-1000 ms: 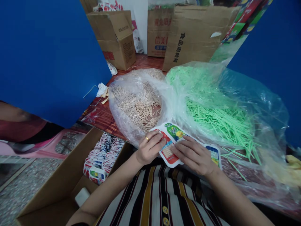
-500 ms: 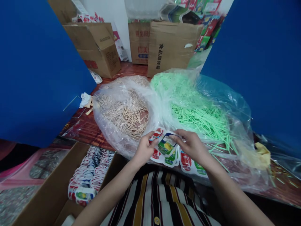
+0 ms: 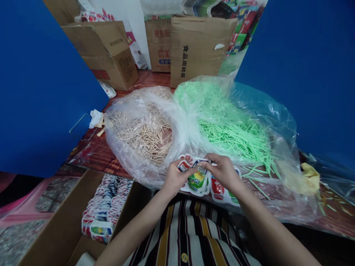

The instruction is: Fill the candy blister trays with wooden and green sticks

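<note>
Both hands are at a die-cut printed card [image 3: 187,161], red and white on its left part. My left hand [image 3: 176,178] pinches the card's left side with the thumb on top. The fingers of my right hand [image 3: 222,170] close on its right side, and the two thumbs nearly meet. Just under the hands, at the table's front edge, lie more cut-out cards: a green can-shaped print [image 3: 197,181] and a red one [image 3: 217,189]. The hands partly cover these cards.
Clear plastic bags hold pale thin sticks [image 3: 155,138] and green sticks [image 3: 238,138]. An open carton [image 3: 52,225] at lower left holds rows of stacked cards [image 3: 107,207]. Cardboard boxes [image 3: 201,51] stand at the back between blue panels [image 3: 302,66]. A yellow cloth [image 3: 310,177] lies right.
The held card has tilted from showing its green-and-yellow print to a foreshortened view. My hands have drawn closer together, and the left thumb has moved across the card. The view has shifted slightly.
</note>
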The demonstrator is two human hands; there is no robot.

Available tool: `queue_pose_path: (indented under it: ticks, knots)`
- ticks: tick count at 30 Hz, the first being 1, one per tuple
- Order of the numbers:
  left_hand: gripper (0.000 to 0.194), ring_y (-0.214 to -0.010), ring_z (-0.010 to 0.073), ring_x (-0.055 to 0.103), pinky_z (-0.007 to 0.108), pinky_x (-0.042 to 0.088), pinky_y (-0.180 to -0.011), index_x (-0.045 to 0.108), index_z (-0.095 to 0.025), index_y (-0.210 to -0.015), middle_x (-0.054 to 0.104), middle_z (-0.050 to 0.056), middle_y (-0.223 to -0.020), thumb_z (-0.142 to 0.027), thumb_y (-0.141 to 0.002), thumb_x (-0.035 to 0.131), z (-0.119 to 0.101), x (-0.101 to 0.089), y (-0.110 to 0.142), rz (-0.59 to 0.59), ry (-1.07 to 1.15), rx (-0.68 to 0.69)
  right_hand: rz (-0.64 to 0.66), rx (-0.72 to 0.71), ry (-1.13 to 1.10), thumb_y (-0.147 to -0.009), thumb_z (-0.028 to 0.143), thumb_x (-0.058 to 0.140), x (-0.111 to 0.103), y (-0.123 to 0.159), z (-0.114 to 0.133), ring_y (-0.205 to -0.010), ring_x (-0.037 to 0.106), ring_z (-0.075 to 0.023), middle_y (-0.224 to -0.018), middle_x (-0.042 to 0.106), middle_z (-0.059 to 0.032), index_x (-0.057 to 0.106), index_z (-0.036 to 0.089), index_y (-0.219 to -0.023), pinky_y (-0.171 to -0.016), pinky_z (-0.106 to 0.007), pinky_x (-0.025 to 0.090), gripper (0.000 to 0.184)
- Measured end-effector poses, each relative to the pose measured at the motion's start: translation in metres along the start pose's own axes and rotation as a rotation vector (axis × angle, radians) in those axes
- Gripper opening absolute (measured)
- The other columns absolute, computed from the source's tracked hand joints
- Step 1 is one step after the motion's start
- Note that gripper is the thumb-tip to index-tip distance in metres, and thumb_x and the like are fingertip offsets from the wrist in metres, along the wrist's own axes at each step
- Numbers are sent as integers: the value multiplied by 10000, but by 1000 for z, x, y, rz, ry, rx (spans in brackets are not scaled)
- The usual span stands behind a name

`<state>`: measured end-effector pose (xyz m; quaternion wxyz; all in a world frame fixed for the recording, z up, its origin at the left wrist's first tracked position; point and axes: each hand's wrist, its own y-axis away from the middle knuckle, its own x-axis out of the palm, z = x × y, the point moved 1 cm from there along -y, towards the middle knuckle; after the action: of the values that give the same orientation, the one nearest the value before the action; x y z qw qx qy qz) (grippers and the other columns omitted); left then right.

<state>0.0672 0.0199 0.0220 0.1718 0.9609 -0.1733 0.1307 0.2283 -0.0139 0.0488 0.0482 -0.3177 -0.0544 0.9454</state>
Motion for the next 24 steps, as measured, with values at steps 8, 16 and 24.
queue_pose_path:
  ticks: [8, 16, 24]
  knots:
    - [327, -638, 161, 637, 278, 511, -664, 709, -118, -790, 708, 22, -720, -258, -527, 844, 8, -1, -5, 26, 34, -57, -43, -115, 77, -850, 377, 589, 5, 3, -3, -612, 564, -141, -639, 601, -1, 596, 173, -707, -582, -248, 405, 249]
    - [337, -688, 176, 652, 293, 514, -699, 715, -118, -861, 724, 43, -781, -237, -566, 828, 13, -4, -6, 68, 101, -62, -111, -500, 123, -837, 213, 621, -1, 7, -7, -1030, 558, -210, -1097, 554, -95, 547, 225, -1000, -845, -344, 476, 180]
    - [239, -626, 150, 625, 239, 500, -629, 687, -121, -723, 694, 12, -684, -254, -574, 819, 16, -16, -3, 66, -95, 0, 101, -387, -5, -855, 311, 606, -7, 13, 6, -927, 592, -171, -988, 620, -67, 600, 199, -951, -809, -321, 491, 147]
